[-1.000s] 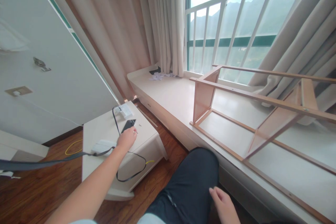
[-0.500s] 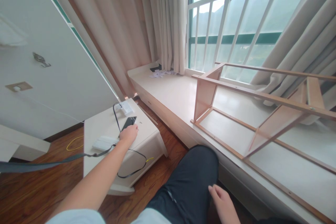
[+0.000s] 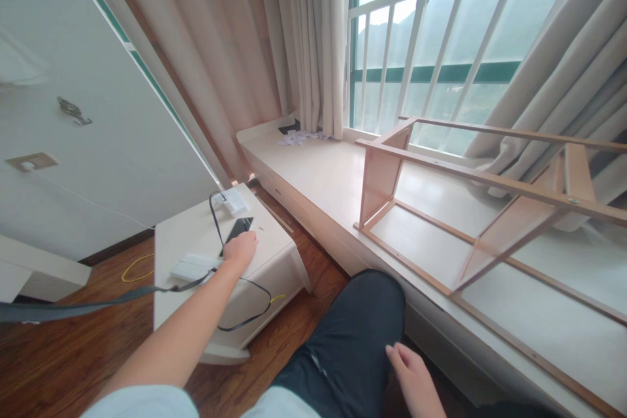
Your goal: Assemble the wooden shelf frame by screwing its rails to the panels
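My left hand (image 3: pixel 240 249) reaches out to the top of a low white bedside cabinet (image 3: pixel 189 235). Its fingers are curled down on the surface, right beside a black phone (image 3: pixel 239 229); whether anything is inside the hand is hidden. A black cable (image 3: pixel 247 319) runs under the hand and loops over the cabinet's front. A white flat block (image 3: pixel 190 268) lies just left of the wrist. My right hand (image 3: pixel 415 380) rests by my dark-trousered knee (image 3: pixel 362 333), fingers loose and apart, holding nothing.
A light wooden frame (image 3: pixel 381 176) lies tipped on the wide white window ledge (image 3: pixel 313 176). Scraps of paper (image 3: pixel 298 137) sit at the ledge's far end by the curtains (image 3: pixel 313 39). A white plug block (image 3: pixel 234 200), a grey strap (image 3: pixel 73 305) and a yellow wire (image 3: pixel 131 269) are near the cabinet.
My left hand has lowered and shifted slightly forward onto the cabinet top beside the phone. A thin bit seen at its fingertips earlier no longer shows. My right hand barely moved.
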`<state>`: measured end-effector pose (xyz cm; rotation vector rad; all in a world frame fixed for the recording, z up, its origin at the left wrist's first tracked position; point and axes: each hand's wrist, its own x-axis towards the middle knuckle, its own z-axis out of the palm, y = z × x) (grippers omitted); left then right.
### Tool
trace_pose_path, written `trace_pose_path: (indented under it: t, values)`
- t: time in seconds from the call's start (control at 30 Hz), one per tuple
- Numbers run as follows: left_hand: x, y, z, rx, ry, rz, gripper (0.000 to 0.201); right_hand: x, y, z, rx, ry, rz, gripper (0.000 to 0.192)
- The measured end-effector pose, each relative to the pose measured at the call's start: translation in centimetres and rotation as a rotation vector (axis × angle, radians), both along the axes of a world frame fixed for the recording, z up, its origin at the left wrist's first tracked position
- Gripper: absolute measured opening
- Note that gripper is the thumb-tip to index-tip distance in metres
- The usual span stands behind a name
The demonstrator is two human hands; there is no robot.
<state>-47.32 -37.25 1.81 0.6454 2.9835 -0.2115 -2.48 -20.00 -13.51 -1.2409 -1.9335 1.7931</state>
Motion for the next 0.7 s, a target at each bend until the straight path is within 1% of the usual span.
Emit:
trace_pose_path:
  t: [0.2, 0.43, 0.57, 0.7]
  values:
    - [0.1, 0.1, 0.0, -0.003, 0.013, -0.025, 0.041, 0.1, 0.1, 0.1, 0.003, -0.004, 0.010, 0.065]
    - [0.2, 0.2, 0.2, 0.040, 0.038, -0.033, 0.043, 0.2, 0.0, 0.1, -0.005, -0.008, 0.007, 0.064]
    - [0.6, 0.4, 0.5, 0.097, 0.077, -0.036, 0.044, 0.2, 0.0, -0.2, -0.015, -0.002, 0.001, 0.065]
    - [1.0, 0.8, 1.2, 0.195, 0.124, -0.066, 0.040, 0.3, 0.2, -0.5, -0.010, 0.014, -0.037, 0.066]
